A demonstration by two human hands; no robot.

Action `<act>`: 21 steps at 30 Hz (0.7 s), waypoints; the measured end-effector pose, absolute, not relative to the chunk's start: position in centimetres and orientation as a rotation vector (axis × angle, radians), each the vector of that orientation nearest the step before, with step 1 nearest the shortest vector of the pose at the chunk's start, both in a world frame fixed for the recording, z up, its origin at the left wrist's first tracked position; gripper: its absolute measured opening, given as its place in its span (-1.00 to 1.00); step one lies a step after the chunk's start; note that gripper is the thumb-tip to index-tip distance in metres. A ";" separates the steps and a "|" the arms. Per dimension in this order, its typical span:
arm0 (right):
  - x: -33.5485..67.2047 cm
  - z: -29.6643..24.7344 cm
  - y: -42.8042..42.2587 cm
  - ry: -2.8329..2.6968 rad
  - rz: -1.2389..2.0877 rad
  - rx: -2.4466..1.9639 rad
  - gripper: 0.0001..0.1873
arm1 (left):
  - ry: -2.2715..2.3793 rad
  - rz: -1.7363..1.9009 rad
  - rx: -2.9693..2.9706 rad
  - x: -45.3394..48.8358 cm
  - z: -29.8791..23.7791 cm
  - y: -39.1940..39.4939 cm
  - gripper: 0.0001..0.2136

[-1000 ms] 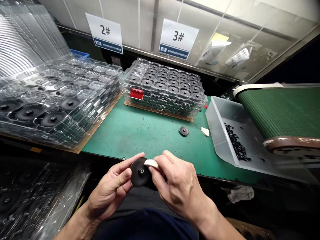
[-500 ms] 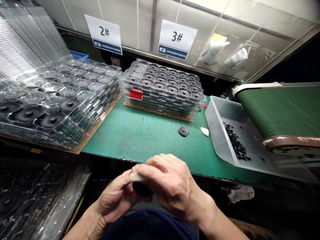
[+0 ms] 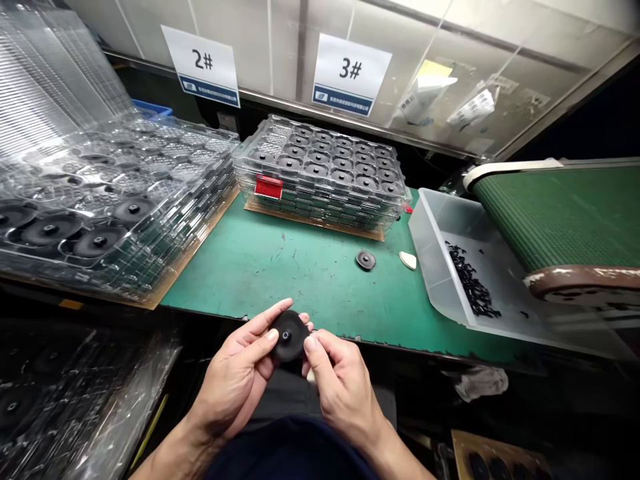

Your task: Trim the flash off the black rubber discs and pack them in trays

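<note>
I hold a round black disc with a small centre hub in front of me, just below the near edge of the green mat. My left hand pinches its left rim with thumb and fingers. My right hand touches the disc's right edge with its thumb; its other fingers are curled, and a small white piece shows only as a sliver beneath them. A second black disc and a white wedge lie apart on the mat.
Clear blister trays with black discs are stacked at the left and at the back centre, the latter bearing a red tag. A clear bin with black scraps sits right, beside a green conveyor belt. More trays lie lower left.
My right hand has come off the top of the disc and dropped to its right side. The disc's face shows again, and the white piece is tucked under my right fingers.
</note>
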State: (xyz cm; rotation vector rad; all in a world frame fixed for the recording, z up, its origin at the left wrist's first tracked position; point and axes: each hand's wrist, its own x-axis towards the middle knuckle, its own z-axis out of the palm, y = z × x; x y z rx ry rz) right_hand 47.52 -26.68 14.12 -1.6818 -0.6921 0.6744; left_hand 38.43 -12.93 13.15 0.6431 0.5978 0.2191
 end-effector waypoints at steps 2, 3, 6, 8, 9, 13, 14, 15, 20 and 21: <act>47.7 14.1 -26.7 -0.707 0.633 -1.702 -0.53 | 0.549 0.199 0.677 38.2 13.1 -13.1 -0.49; 47.8 14.1 -26.7 -0.717 0.620 -1.706 -0.54 | 0.522 0.191 0.709 38.1 12.9 -13.2 -0.46; 47.7 13.8 -26.9 -0.758 0.593 -1.702 -0.56 | 0.488 0.182 0.847 37.8 12.2 -13.5 -0.42; 47.4 13.6 -27.1 -0.800 0.576 -1.684 -0.55 | 0.512 0.193 0.924 37.9 11.8 -13.7 -0.49; 47.2 13.5 -27.1 -0.823 0.569 -1.673 -0.54 | 0.529 0.205 0.948 37.9 11.7 -13.8 -0.55; 46.3 13.6 -27.2 -0.905 0.564 -1.632 -0.64 | 0.594 0.225 0.948 38.5 12.2 -13.9 -0.78; 46.1 13.6 -27.3 -0.896 0.564 -1.625 -0.66 | 0.611 0.212 0.933 38.6 12.4 -13.9 -0.79; 46.0 13.6 -27.3 -0.872 0.566 -1.620 -0.67 | 0.629 0.196 0.914 38.7 12.5 -13.9 -0.80; 46.3 13.0 -27.8 -0.627 0.633 -1.616 -0.57 | 0.658 0.123 0.822 38.9 12.7 -13.7 -0.72; 46.5 12.9 -27.9 -0.579 0.651 -1.610 -0.56 | 0.641 0.105 0.804 38.8 12.7 -13.8 -0.67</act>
